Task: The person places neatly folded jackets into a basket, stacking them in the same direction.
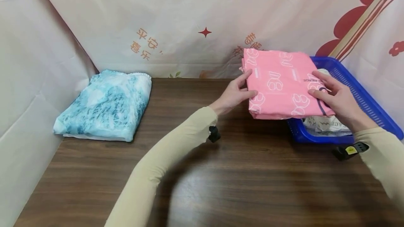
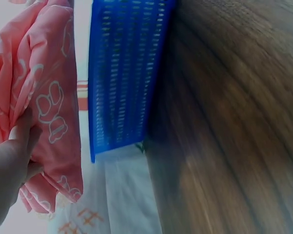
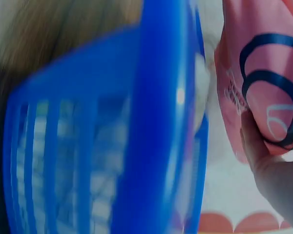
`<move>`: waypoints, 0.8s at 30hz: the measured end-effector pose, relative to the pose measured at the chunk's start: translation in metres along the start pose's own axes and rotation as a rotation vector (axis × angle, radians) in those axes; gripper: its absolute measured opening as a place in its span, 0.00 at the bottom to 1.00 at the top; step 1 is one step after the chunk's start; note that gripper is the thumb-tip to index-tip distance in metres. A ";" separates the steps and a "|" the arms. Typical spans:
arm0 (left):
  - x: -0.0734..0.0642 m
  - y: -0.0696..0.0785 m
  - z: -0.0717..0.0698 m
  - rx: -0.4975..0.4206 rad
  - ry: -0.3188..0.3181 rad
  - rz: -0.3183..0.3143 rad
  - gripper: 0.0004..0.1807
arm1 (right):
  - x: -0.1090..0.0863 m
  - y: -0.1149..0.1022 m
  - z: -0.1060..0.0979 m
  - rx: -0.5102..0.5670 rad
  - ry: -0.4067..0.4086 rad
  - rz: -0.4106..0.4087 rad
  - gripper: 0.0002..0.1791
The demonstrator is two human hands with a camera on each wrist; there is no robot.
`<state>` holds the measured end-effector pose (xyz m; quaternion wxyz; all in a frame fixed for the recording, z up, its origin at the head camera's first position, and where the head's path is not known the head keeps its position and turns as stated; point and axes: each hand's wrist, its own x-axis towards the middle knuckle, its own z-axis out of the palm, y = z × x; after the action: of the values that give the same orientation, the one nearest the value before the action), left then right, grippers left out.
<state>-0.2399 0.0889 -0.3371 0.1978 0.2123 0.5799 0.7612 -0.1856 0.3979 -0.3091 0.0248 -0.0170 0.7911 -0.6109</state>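
A folded pink cloth (image 1: 277, 83) with white line drawings is held up between both hands, partly over the blue basket. My left hand (image 1: 235, 94) grips its left edge, thumb on top and fingers reaching under the folds. On the opposite side my right hand (image 1: 339, 97) pinches the cloth near a dark blue printed line. The left wrist view shows the layered folds of the pink cloth (image 2: 53, 107) hanging beside the basket. In the right wrist view the pink cloth (image 3: 268, 63) stands above the basket's rim.
The blue plastic basket (image 1: 366, 90) with slotted sides holds a pale printed cloth (image 1: 328, 125). At the left of the wooden table (image 1: 202, 171) lies a folded blue-and-white cloth (image 1: 107, 104). A patterned fabric backdrop (image 1: 189, 13) closes off the back and sides.
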 end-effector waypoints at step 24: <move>0.045 -0.036 0.109 0.372 0.072 0.060 0.44 | 0.000 0.036 -0.110 -0.591 -0.071 0.197 0.42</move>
<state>-0.2147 0.2097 -0.3421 0.1113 0.2350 0.7108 0.6536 -0.1919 0.5130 -0.3158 0.1053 0.0321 0.9310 -0.3481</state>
